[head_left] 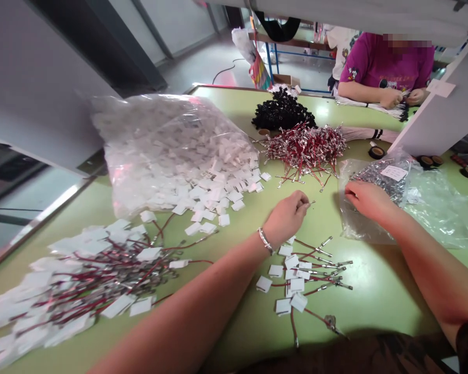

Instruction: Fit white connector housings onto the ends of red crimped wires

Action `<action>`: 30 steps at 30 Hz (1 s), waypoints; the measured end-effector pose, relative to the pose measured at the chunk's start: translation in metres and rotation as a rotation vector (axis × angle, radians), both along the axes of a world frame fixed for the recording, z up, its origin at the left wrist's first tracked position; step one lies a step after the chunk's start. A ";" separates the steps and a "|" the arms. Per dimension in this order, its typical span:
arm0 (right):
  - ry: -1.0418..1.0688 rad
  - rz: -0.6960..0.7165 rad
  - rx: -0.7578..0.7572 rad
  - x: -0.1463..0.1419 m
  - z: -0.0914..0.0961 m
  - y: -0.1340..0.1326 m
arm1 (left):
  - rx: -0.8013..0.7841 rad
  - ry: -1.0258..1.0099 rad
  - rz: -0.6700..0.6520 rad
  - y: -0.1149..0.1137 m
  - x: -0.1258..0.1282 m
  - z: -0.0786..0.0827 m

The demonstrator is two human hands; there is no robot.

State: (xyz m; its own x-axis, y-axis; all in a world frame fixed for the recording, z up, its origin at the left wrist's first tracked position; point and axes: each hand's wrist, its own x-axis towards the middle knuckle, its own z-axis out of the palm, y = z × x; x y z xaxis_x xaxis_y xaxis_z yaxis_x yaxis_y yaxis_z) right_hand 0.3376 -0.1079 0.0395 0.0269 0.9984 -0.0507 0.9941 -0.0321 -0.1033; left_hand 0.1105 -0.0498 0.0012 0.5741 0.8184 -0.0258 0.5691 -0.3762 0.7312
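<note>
My left hand (286, 218), with a bracelet at the wrist, is closed in a pinch over the middle of the table. From its fingertips sticks out a small metal terminal (312, 203). My right hand (368, 200) is at a clear plastic bag (351, 226) of small metal parts (392, 179), its fingers curled down; whatever they grip is hidden. Below my left hand lie several short red wires (315, 287) with white plastic housings (297, 285) and metal ends. A heap of short red wires with metal terminals (306, 148) sits beyond both hands.
A large clear bag (159, 130) spills white housings at the left. In front of it is a pile of wired housings (113, 280). Black parts (283, 110) and tape rolls (376, 151) lie farther back. Across the table a person (390, 67) handles white wires, beside a slanted white panel (432, 111).
</note>
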 end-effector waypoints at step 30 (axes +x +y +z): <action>0.551 0.114 0.246 -0.058 -0.025 -0.017 | -0.354 -0.396 -0.003 -0.010 0.000 0.006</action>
